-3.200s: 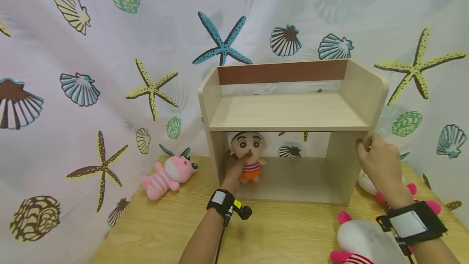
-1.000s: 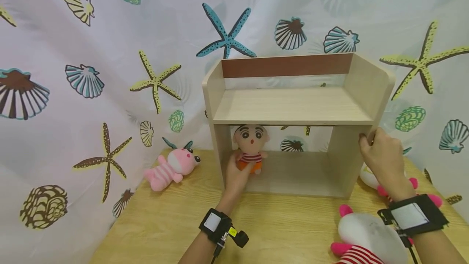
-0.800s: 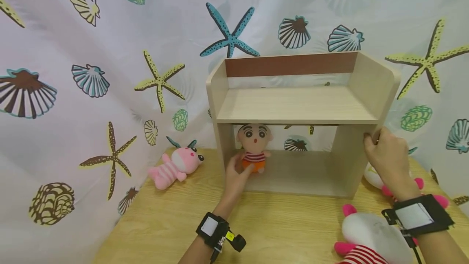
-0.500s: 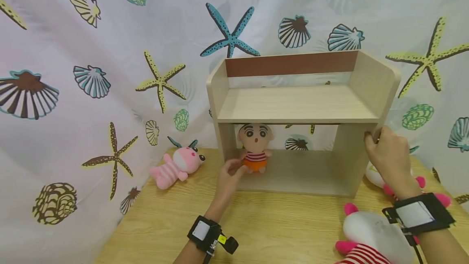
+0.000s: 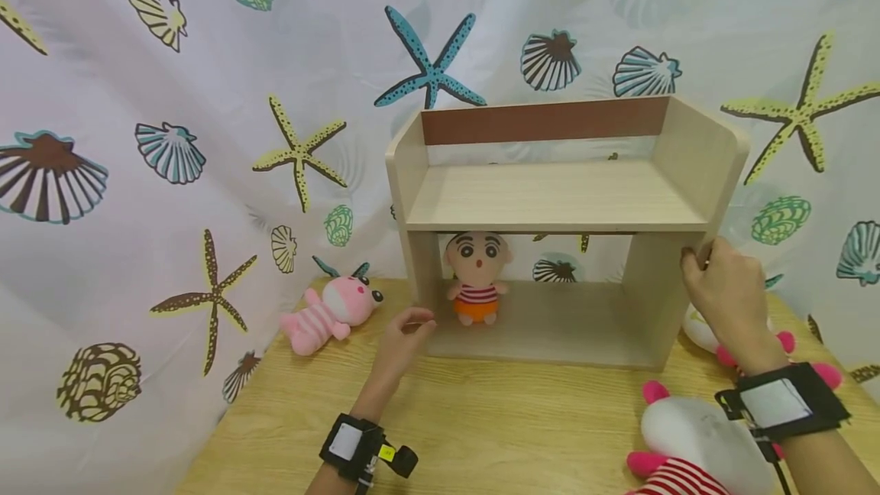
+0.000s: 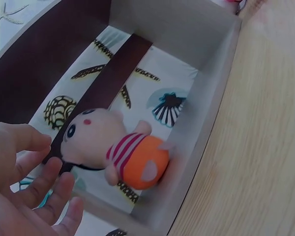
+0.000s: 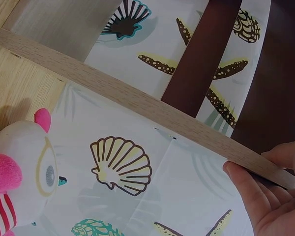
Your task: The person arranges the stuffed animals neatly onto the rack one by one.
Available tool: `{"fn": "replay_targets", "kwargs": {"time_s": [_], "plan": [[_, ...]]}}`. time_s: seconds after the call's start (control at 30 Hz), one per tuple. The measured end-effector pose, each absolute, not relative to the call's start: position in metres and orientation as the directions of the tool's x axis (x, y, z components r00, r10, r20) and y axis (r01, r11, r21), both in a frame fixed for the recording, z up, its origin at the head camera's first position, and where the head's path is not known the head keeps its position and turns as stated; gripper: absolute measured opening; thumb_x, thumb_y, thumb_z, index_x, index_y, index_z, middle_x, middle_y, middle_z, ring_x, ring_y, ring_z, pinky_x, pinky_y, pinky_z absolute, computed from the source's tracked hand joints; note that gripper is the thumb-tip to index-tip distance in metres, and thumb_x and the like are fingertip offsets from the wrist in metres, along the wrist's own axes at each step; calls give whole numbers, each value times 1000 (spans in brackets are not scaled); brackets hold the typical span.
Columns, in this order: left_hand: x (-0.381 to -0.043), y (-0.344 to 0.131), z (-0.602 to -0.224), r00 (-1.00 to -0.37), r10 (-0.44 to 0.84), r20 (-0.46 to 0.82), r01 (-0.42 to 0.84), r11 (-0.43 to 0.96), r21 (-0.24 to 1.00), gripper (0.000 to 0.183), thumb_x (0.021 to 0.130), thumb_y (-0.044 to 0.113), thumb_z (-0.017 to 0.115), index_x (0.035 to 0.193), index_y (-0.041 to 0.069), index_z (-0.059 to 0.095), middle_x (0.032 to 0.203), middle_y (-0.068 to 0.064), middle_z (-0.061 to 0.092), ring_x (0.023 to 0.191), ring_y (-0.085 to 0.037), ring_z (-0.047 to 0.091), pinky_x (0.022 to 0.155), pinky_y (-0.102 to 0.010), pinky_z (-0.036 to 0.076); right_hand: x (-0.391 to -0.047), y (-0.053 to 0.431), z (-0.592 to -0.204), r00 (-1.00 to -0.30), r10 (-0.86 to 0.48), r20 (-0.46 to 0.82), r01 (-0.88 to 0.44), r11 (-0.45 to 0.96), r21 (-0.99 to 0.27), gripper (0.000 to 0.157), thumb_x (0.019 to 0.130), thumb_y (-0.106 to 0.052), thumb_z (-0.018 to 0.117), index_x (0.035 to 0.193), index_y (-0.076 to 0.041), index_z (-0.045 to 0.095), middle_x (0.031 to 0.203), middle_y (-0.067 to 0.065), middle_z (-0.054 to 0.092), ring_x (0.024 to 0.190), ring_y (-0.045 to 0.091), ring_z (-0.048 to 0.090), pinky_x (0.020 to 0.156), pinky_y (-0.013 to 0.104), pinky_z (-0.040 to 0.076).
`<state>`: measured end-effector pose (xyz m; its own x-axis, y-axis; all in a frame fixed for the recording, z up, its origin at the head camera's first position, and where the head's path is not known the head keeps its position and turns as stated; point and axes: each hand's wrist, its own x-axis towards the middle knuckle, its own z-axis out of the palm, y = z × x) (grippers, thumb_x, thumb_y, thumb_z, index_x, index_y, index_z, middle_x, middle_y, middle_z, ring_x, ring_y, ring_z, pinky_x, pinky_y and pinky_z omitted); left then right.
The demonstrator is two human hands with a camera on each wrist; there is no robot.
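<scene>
A plush doll (image 5: pixel 477 281) with thick black brows, a red-striped top and orange shorts sits upright in the lower left of a small wooden shelf (image 5: pixel 550 197). My left hand (image 5: pixel 402 338) is apart from it, just in front of the shelf's left side panel, fingers loosely curved around nothing. In the left wrist view the fingers (image 6: pixel 44 191) are spread beside the doll's head. My right hand (image 5: pixel 729 300) grips the shelf's right side panel, and the right wrist view shows thumb and fingers pinching that panel's edge (image 7: pixel 187 123).
On the wooden table (image 5: pixel 509 434) a pink striped plush toy (image 5: pixel 330 315) lies left of the shelf. A larger white plush toy (image 5: pixel 701 441) with pink limbs lies at front right. Another white plush toy (image 7: pixel 19 152) is behind my right arm. A seashell-patterned curtain (image 5: pixel 206 59) hangs behind.
My left hand has let go of the doll and drawn back to the left and toward me, out of the shelf. The doll stays seated inside. The right hand keeps its hold.
</scene>
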<state>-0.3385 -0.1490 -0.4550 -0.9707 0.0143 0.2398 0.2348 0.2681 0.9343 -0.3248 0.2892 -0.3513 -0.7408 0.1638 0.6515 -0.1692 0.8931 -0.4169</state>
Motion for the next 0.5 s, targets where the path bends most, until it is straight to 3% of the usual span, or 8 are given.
{"fn": "replay_targets", "kwargs": {"time_s": [0.33, 0.5], "plan": [[-353, -192, -448, -947, 5, 321, 299, 376, 877, 19, 94, 5, 67, 112, -3, 68, 107, -16, 69, 102, -31, 63, 91, -40, 49, -326, 291, -353, -738, 169, 653, -163, 895, -416, 27, 96, -11, 59, 90, 15, 55, 71, 33, 60, 54, 45, 57, 40, 39, 42], [-371, -224, -443, -945, -56, 323, 246, 531, 811, 29, 92, 5, 68, 119, -4, 65, 108, -20, 70, 105, -36, 64, 92, -48, 49, -326, 291, -352, -736, 176, 654, -157, 895, -418, 26, 96, -11, 59, 87, 13, 55, 72, 34, 61, 58, 48, 58, 43, 47, 46]]}}
